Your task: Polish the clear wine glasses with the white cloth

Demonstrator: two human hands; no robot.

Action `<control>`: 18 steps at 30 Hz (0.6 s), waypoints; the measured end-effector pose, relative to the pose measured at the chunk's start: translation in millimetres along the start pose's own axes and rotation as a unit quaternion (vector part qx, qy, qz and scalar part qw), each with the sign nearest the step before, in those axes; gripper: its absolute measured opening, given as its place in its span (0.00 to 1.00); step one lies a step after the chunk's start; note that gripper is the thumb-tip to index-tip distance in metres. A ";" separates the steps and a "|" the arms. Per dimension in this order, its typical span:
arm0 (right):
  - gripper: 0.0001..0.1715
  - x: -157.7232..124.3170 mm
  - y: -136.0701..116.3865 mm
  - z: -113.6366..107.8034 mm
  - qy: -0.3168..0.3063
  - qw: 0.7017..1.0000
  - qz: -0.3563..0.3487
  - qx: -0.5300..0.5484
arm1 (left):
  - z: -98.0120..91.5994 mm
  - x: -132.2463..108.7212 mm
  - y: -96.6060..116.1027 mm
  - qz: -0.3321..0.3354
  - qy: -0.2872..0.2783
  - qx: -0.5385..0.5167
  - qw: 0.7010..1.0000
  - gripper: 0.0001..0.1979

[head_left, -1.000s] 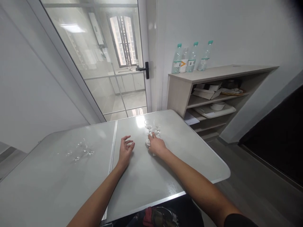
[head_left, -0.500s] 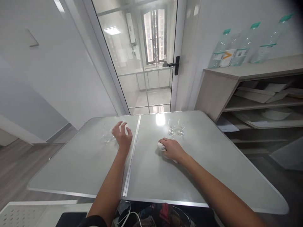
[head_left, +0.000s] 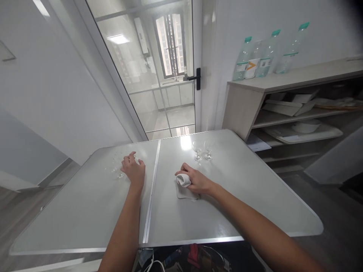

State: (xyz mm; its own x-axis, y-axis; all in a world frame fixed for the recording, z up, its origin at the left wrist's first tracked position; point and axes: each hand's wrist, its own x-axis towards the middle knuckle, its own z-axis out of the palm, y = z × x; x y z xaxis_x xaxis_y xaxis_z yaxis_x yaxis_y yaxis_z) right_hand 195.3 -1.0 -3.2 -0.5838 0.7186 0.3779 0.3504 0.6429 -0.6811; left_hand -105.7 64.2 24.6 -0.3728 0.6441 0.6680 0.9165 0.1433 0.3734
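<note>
My right hand (head_left: 197,180) grips a white cloth (head_left: 183,180), bunched in the fingers with a flap lying on the table. Over the left half of the table, my left hand (head_left: 133,169) is open, fingers apart and curved. It is right beside some clear glassware (head_left: 117,170), partly hidden behind it; whether the fingertips touch it I cannot tell. Beyond my right hand, a small stemmed glass (head_left: 197,151) stands upright, with a second stemmed glass (head_left: 209,151) just to its right.
A metal-edged seam (head_left: 151,192) divides the grey table (head_left: 227,215). Behind the table is a glazed door (head_left: 198,109). On the right stands a shelf unit (head_left: 241,105) with several plastic bottles (head_left: 265,62) on top and trays inside.
The view has turned right. My right hand has shifted its hold, so the cloth's rolled end and a loose flap now show. My left hand is closer to the glassware.
</note>
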 end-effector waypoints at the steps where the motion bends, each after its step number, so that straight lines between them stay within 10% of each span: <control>1: 0.25 -0.2 1.0 0.3 -0.002 1.000 0.001 0.001 | 0.5 0.2 -0.2 0.006 -0.001 -0.005 1.000 0.23; 10: 0.33 0.3 4.7 -2.9 0.020 0.999 -0.006 0.043 | -9.7 -2.8 16.5 0.117 0.004 -0.256 0.960 0.21; 18: 0.41 -0.1 1.4 -6.4 -0.025 0.999 0.015 0.036 | -8.2 -42.5 59.8 0.099 -0.173 -0.634 0.747 0.24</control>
State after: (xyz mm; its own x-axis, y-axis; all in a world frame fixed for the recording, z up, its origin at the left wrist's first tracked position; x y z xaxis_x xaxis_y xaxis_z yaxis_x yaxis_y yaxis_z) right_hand 200.6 1.5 -0.2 -0.6110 0.7213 0.3262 0.3158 0.5999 -0.7351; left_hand -36.2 39.2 23.9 0.0127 0.7452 0.6667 -0.0066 -0.6667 0.7453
